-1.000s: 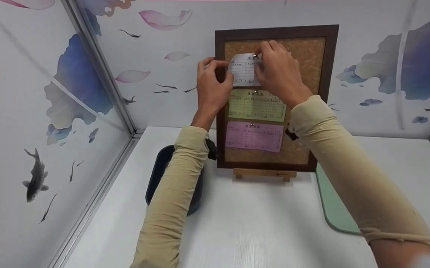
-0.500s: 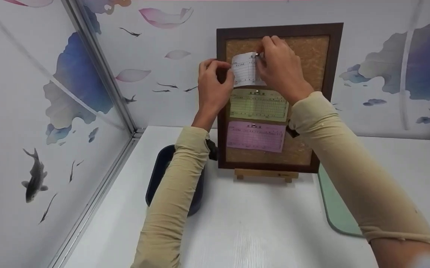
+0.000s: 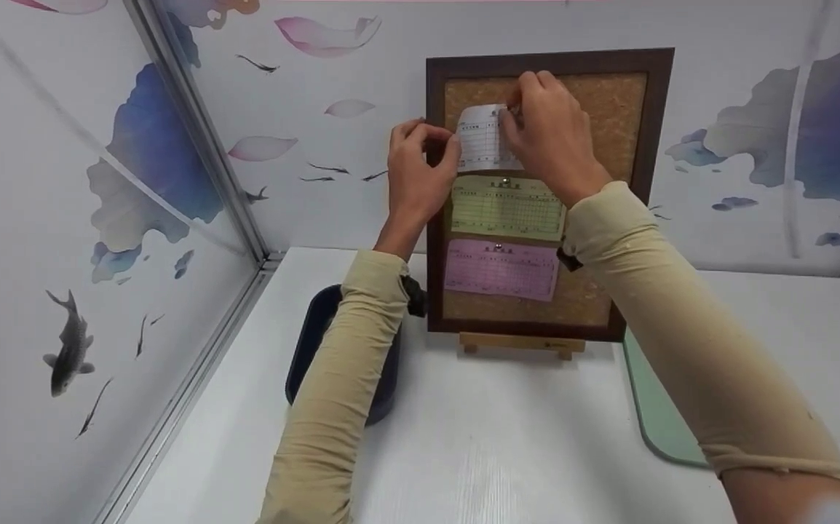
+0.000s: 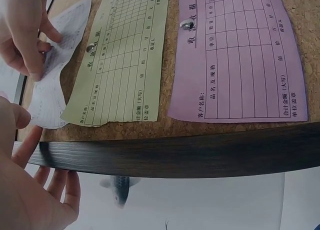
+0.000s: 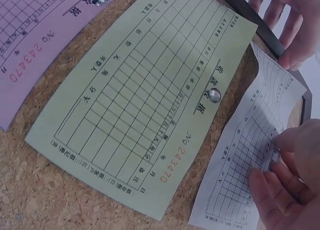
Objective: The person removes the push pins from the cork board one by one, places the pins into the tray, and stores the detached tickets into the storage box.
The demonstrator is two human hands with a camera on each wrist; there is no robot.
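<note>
A white receipt slip point(image 3: 480, 138) lies curved against the upper part of a framed cork board point(image 3: 584, 306). My left hand point(image 3: 420, 167) pinches its left edge between thumb and index finger, close to the frame. At the slip's top middle, the fingers of my right hand point(image 3: 551, 138) pinch a small clear push pin point(image 5: 273, 157), mostly hidden by the fingertips. Below hang a yellow-green receipt point(image 3: 507, 209) and a purple receipt point(image 3: 500, 271), each held by one round-headed pin. The right hand covers the white slip's right part in the head view.
A small wooden easel point(image 3: 522, 342) carries the board on the white table point(image 3: 478, 422). A dark blue tray point(image 3: 311, 349) stands at the left, partly behind the left sleeve. A green mat point(image 3: 664, 415) lies at the right under the right forearm. Printed wall panels stand behind.
The pin head that showed beside the right fingertips is now covered by them in the head view. Both hands keep nearly the same places; the board sits slightly further right in view.
</note>
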